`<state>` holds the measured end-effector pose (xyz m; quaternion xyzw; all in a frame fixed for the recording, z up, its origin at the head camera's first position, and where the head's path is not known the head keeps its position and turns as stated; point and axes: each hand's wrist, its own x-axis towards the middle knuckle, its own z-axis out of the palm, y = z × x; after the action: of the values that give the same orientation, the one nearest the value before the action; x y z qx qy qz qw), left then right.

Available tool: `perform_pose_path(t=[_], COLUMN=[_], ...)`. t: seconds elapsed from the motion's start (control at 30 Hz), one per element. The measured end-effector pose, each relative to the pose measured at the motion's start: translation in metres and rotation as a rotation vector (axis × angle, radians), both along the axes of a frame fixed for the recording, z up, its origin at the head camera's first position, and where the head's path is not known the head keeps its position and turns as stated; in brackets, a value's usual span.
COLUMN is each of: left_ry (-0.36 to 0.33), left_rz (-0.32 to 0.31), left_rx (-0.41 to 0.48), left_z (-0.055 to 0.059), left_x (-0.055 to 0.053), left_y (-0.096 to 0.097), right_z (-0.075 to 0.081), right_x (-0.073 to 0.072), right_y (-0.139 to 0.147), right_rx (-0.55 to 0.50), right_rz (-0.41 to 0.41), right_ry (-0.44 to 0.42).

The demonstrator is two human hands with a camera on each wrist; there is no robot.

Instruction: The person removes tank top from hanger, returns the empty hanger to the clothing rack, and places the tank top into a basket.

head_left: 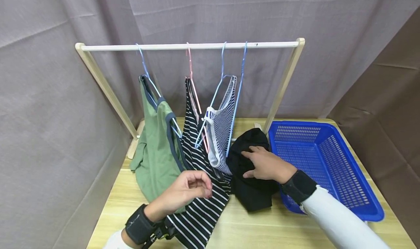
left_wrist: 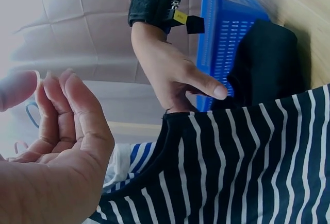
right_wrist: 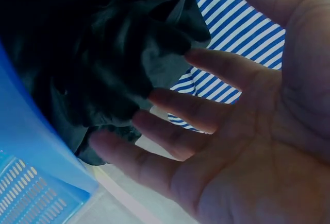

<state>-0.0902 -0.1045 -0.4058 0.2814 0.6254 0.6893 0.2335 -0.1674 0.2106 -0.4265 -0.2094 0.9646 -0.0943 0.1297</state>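
Note:
My right hand [head_left: 267, 165] reaches over a crumpled black garment [head_left: 251, 201] beside the basket. In the right wrist view its fingers [right_wrist: 191, 108] are spread, with the tips right at the black cloth. My left hand [head_left: 187, 190] holds nothing, its fingers loosely curled in front of a black-and-white striped garment [head_left: 203, 212] on a pink hanger [head_left: 191, 65]. Left of that, a green garment [head_left: 154, 150] with dark trim hangs on a blue hanger. A blue-and-white striped garment [head_left: 224, 127] hangs from another blue hanger [head_left: 222, 65]. At its right hangs a bare blue hanger [head_left: 238, 96].
A rack with a white rail [head_left: 170, 47] and wooden legs stands at the back of the wooden table [head_left: 249, 230]. The blue plastic basket [head_left: 370, 205] sits at the right, against the black garment. Grey curtains [head_left: 229, 15] surround the table.

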Motion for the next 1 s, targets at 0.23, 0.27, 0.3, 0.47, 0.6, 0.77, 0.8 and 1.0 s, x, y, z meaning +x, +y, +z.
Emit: perform_pose_path(t=[0.23, 0.27, 0.3, 0.47, 0.6, 0.77, 0.8, 1.0], left_ry=[-0.015, -0.021, -0.025, -0.027, -0.013, -0.014, -0.018, -0.038], left_rz=[0.003, 0.005, 0.006, 0.004, 0.006, 0.01, 0.01, 0.008], left_rx=[0.007, 0.003, -0.001, 0.01, 0.04, 0.049, 0.046, 0.026], left_z=[-0.002, -0.002, -0.002, -0.003, -0.007, -0.007, -0.006, -0.001], left_x=[0.0, 0.0, 0.0, 0.001, 0.002, 0.003, 0.003, 0.003], left_y=[0.001, 0.001, 0.001, 0.001, 0.002, 0.004, 0.005, 0.007], right_z=[-0.003, -0.004, -0.005, -0.013, -0.019, -0.022, -0.023, -0.028], right_x=[-0.003, -0.004, -0.005, -0.01, -0.014, -0.018, -0.018, -0.021], right_y=[-0.005, -0.007, -0.008, -0.016, -0.02, -0.024, -0.024, -0.026], right_rx=[0.002, 0.003, 0.003, 0.026, 0.058, 0.096, 0.104, 0.124], right_rz=[-0.037, -0.04, -0.042, -0.049, -0.047, -0.051, -0.054, -0.083], right_ry=[-0.092, -0.1, -0.107, -0.106, -0.096, -0.105, -0.113, -0.183])
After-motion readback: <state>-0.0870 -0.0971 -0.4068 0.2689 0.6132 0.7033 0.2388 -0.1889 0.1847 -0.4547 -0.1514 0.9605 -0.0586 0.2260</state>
